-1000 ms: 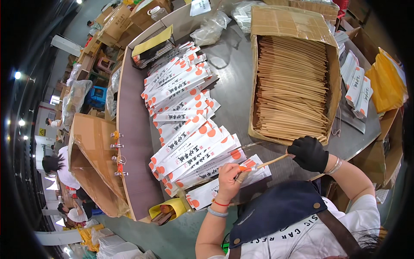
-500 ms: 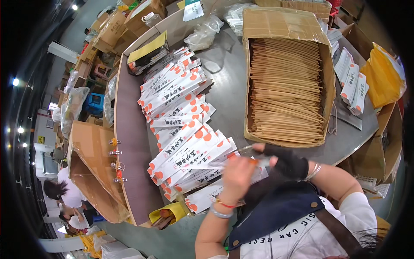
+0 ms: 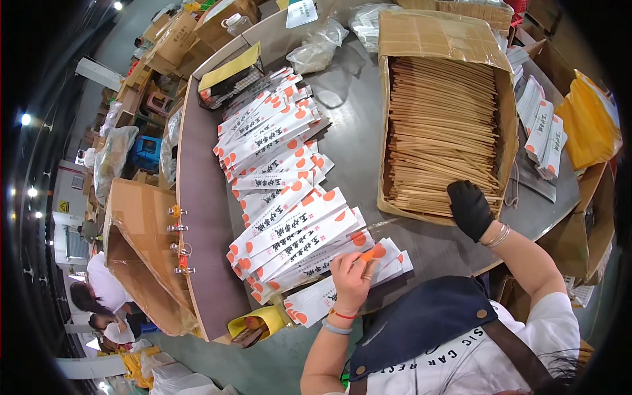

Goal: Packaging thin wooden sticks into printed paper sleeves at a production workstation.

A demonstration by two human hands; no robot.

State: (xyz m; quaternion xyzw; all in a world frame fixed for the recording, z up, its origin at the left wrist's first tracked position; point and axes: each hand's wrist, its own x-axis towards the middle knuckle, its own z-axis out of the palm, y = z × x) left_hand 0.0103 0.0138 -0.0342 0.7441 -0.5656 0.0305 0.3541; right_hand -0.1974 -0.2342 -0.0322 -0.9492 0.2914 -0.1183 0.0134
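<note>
My left hand [image 3: 351, 280], bare with an orange cover on one digit, lies over a small stack of white paper sleeves [image 3: 309, 304] at the near table edge. Its fingers are curled in; what they pinch, if anything, is hidden. Under a black glove, my right hand [image 3: 471, 212] rests on the wooden chopsticks [image 3: 441, 125] at the near right corner of an opened cardboard box [image 3: 431, 34]. The dark glove hides how its fingers are bent. Beyond my left hand, many white sleeves with orange dots [image 3: 283, 227] spread in overlapping rows.
A yellow pouch [image 3: 268, 321] hangs at the near left table corner. Along the left runs a raised board [image 3: 207, 197]; a wire basket [image 3: 230, 79] stands farther back. Clear plastic bags [image 3: 319, 49] lie at the back. More sleeves [image 3: 543, 128] and a yellow bag [image 3: 588, 118] are right.
My hands were together over the near sleeves and have parted. The right has moved right and away onto the chopsticks; the left has come down on the sleeve stack. The view shifted slightly.
</note>
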